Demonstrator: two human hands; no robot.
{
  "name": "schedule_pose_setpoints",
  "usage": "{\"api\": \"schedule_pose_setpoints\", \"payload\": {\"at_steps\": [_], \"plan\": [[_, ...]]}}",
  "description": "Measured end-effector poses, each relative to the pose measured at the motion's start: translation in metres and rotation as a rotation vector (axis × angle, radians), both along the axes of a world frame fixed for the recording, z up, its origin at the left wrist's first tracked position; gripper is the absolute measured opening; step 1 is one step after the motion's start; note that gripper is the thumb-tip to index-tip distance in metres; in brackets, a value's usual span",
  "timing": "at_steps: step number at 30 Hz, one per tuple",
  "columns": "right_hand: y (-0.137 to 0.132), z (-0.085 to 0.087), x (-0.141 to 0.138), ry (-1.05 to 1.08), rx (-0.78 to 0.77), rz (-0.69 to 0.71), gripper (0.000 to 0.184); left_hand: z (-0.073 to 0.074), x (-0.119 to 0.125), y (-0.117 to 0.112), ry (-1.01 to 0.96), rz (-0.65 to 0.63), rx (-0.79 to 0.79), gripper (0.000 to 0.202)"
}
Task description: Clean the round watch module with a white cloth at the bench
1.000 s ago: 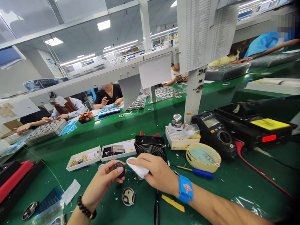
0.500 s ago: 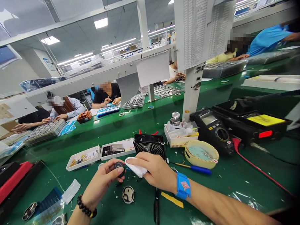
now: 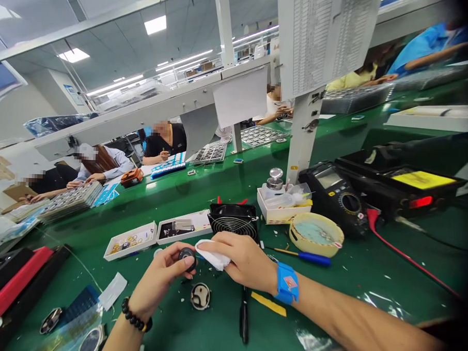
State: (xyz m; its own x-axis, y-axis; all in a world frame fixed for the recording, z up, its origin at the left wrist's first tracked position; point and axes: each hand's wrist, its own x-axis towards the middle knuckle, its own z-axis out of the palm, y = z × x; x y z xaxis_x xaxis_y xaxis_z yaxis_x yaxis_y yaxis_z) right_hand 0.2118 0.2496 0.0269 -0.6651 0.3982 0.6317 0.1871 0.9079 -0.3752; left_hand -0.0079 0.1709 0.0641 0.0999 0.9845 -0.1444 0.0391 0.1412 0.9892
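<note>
Between the thumb and fingers of my left hand (image 3: 167,268) is a small round black part (image 3: 187,258), like a watch back cover; its exact kind is unclear. My right hand (image 3: 246,261) pinches a folded white cloth (image 3: 214,255) right beside the black part; whether they touch I cannot tell. Below the hands, an open round watch case (image 3: 201,296) lies on the green mat. A black pen (image 3: 243,321) and a yellow strip (image 3: 268,304) lie under my right wrist, which wears a blue wrist strap (image 3: 287,283).
Behind my hands stand a black fan (image 3: 233,220) and two white parts boxes (image 3: 130,241). A blue-handled screwdriver (image 3: 313,258), a round yellow dish (image 3: 315,235) and a multimeter (image 3: 337,195) are at right. More watch cases (image 3: 92,340) lie lower left. Several co-workers sit across the bench.
The view has shifted slightly. Both hands keep their holds on the black part and the cloth, with little movement between them. A co-worker across the bench has moved a hand.
</note>
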Motion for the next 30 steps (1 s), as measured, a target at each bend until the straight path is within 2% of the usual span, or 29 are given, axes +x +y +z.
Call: {"api": "schedule_pose_setpoints", "payload": {"at_steps": [11, 17, 30], "plan": [[0.0005, 0.0000, -0.0007, 0.019, -0.005, 0.012, 0.059, -0.0036, -0.0004, -0.0009, 0.045, -0.043, 0.028, 0.029], [0.0012, -0.0027, -0.0019, -0.045, 0.034, 0.003, 0.059, -0.0043, 0.0012, -0.0013, 0.037, -0.097, 0.034, 0.026], [0.0007, -0.0012, -0.0011, -0.073, 0.083, 0.011, 0.055, -0.0068, 0.0028, -0.0003, 0.049, -0.102, 0.033, 0.029]]}}
